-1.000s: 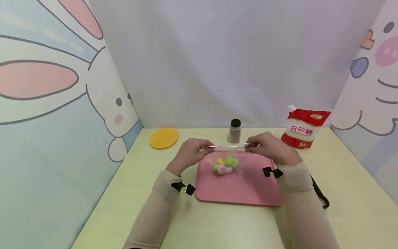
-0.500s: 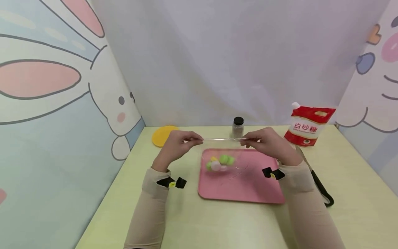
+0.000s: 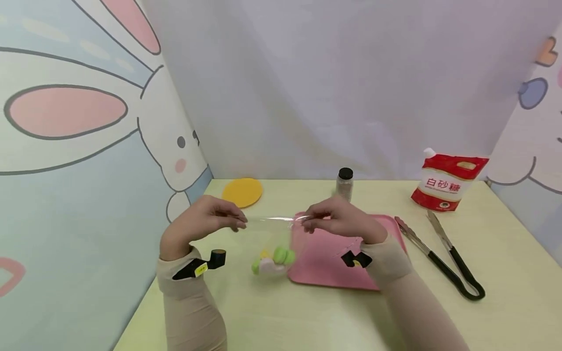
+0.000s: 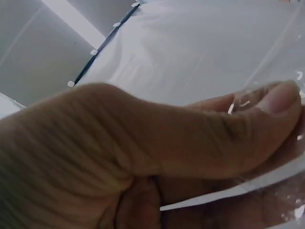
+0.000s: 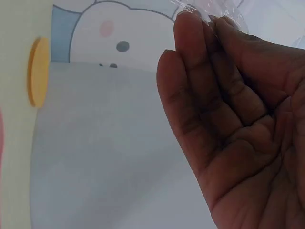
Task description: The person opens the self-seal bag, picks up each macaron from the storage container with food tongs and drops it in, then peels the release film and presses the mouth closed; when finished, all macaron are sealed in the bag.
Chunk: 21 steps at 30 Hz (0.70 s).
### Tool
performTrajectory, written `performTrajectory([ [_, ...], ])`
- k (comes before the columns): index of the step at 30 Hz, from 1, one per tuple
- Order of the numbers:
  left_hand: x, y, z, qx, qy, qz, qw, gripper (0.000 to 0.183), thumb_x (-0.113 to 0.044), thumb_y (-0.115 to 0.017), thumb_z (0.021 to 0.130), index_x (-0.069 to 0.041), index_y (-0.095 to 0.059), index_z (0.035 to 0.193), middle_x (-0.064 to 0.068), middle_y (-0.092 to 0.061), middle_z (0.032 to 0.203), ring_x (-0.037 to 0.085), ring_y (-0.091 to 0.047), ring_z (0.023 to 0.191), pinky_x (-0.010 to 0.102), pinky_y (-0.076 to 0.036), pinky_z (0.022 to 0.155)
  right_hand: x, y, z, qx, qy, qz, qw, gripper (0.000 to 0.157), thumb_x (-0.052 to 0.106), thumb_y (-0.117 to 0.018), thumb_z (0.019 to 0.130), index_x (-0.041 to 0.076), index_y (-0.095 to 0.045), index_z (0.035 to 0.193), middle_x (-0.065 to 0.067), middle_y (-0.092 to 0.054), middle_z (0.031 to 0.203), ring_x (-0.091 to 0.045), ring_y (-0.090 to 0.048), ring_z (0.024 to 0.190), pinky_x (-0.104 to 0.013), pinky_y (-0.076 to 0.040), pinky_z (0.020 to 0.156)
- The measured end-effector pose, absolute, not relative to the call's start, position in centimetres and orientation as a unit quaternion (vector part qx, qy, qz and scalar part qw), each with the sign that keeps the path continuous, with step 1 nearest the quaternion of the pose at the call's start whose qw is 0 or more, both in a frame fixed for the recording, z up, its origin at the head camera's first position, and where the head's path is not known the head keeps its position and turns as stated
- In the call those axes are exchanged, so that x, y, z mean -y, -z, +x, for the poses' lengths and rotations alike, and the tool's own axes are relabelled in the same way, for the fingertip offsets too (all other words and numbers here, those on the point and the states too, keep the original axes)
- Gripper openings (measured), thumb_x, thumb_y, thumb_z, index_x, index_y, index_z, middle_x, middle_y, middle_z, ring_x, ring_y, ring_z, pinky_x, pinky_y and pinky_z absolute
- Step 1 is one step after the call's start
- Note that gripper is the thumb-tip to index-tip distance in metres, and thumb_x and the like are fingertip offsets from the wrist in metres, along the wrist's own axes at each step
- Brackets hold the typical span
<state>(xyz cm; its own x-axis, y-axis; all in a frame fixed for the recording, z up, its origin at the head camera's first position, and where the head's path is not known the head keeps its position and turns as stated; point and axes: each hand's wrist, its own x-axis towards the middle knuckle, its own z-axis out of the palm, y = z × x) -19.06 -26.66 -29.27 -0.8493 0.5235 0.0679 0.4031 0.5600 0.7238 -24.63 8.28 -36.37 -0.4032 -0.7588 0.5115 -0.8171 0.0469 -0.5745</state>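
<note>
A clear plastic bag (image 3: 272, 219) is stretched by its top edge between my two hands. My left hand (image 3: 206, 222) pinches one end between thumb and fingers; in the left wrist view the thumb (image 4: 238, 133) presses the film. At the other end my right hand (image 3: 340, 219) pinches the edge, and the right wrist view shows the plastic (image 5: 209, 7) at its fingertips. Several small rounded green pieces (image 3: 283, 255), whitish pieces (image 3: 269, 266) and a yellow piece (image 3: 264, 254) sit at the bottom of the bag. They overlap the table just left of the pink tray (image 3: 327, 265).
A yellow disc (image 3: 242, 192) lies at the back left. A black-lidded jar (image 3: 344, 184) stands behind the tray, and a red and white sugar pouch (image 3: 448, 183) at the back right. Tongs with black handles (image 3: 445, 272) lie spread on the right of the table (image 3: 281, 321).
Both hands have carried the bag and its pieces left, from over the tray to beside its left edge. The view has turned slightly left, showing more of the tongs.
</note>
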Motion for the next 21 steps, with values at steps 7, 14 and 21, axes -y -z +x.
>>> performTrajectory([
  [7, 27.7, 35.1, -26.0, -0.918, -0.341, 0.185, 0.084, 0.013, -0.018, -0.071, 0.095, -0.010, -0.076, 0.104, -0.002, -0.075, 0.093, 0.024, -0.071, 0.085, 0.037, -0.057, 0.077, -5.3, 40.5, -28.4, 0.825, -0.416, 0.379, -0.045, 0.011, 0.014, -0.064, 0.100, 0.015, -0.075, 0.099, -0.006, -0.074, 0.085, -0.022, -0.070, 0.076, -0.027, -0.054, 0.060],
  [14, 27.1, 40.1, -29.8, -0.962, -0.251, 0.102, -0.024, 0.020, -0.025, -0.070, 0.096, -0.018, -0.074, 0.114, -0.002, -0.074, 0.105, 0.023, -0.068, 0.099, 0.054, -0.051, 0.085, -4.0, 42.6, -30.2, 0.860, -0.420, 0.285, -0.052, 0.016, 0.014, -0.063, 0.100, 0.003, -0.073, 0.106, -0.015, -0.074, 0.093, -0.031, -0.071, 0.082, -0.032, -0.056, 0.066],
  [21, 26.4, 40.6, -30.0, -0.967, -0.234, 0.099, -0.029, 0.058, -0.026, -0.071, 0.096, -0.017, -0.047, 0.147, 0.009, -0.060, 0.136, 0.032, -0.056, 0.125, 0.058, -0.047, 0.097, -5.9, 42.0, -29.2, 0.893, -0.350, 0.279, 0.032, 0.024, 0.026, -0.064, 0.100, 0.008, -0.070, 0.114, -0.008, -0.072, 0.107, -0.022, -0.070, 0.091, -0.040, -0.056, 0.082],
])
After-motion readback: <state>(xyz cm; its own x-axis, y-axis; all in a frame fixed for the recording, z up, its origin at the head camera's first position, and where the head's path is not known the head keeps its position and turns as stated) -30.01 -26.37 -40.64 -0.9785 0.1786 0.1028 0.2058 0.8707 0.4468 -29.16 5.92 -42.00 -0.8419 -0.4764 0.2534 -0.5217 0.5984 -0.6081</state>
